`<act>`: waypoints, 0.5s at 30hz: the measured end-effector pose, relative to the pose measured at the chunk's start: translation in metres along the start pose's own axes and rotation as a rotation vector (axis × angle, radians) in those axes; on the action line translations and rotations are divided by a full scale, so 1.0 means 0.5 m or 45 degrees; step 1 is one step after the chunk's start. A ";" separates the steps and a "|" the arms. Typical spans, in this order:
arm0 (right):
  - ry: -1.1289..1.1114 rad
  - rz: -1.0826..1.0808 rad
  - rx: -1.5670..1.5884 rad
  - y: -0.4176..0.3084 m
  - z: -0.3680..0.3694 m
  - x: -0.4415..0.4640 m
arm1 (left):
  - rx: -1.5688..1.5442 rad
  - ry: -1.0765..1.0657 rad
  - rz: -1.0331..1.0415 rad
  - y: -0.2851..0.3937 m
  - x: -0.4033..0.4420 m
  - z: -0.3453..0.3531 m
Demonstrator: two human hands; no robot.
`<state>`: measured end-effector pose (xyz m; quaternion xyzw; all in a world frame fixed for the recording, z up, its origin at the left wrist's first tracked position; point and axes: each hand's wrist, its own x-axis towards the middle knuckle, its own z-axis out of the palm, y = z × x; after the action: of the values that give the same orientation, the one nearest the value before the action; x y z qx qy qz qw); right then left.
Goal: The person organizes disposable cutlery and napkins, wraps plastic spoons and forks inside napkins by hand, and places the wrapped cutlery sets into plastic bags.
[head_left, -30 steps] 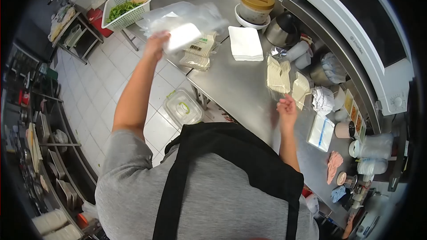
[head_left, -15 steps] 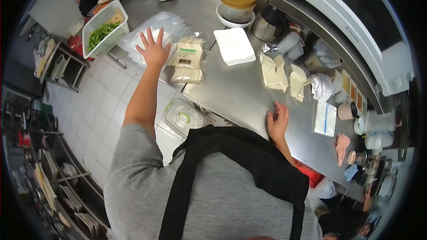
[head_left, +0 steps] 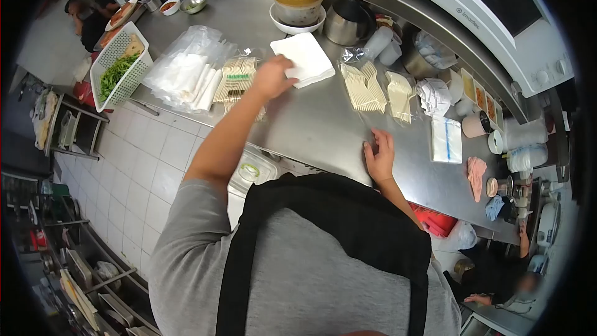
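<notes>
My left hand (head_left: pixel 272 78) is at the left edge of a stack of white napkins (head_left: pixel 310 59), its fingers apart and slightly bent. Under that wrist lies a clear pack of wooden cutlery (head_left: pixel 234 82) with a green label, partly hidden by my arm. To its left are clear plastic bags (head_left: pixel 186 65) with white rolls in them. My right hand (head_left: pixel 380 157) hovers over or rests on the steel counter (head_left: pixel 317 126), fingers loosely curled and holding nothing. Beyond it lie a bag of wooden forks (head_left: pixel 364 89) and a smaller cutlery bag (head_left: pixel 400 96).
A white basket of greens (head_left: pixel 120 76) stands at the counter's left end. A gold-lidded tub (head_left: pixel 298 1) and steel jug (head_left: pixel 348 22) are at the back. A white pack with a blue stripe (head_left: pixel 446 141) and pink cloth (head_left: pixel 476 177) lie rightward. Other people are at far left and lower right.
My left hand has moved right, from above the plastic bags across the cutlery pack to the napkins. My right hand has stayed nearly still. The view has shifted slightly.
</notes>
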<state>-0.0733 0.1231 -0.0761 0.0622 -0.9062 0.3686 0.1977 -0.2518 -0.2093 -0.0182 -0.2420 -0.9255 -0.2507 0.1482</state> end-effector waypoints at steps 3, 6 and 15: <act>0.011 0.005 -0.002 -0.002 0.000 0.001 | 0.009 -0.217 -0.216 0.060 0.046 0.024; 0.013 0.016 0.012 -0.010 -0.002 0.002 | -0.088 -0.261 -0.313 0.033 0.073 0.036; 0.048 0.004 0.010 0.002 0.002 -0.001 | -0.212 -0.266 -0.326 0.001 0.082 0.045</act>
<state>-0.0734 0.1233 -0.0776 0.0546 -0.9009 0.3736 0.2141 -0.2895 -0.1817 -0.0204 -0.1584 -0.9352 -0.3167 -0.0023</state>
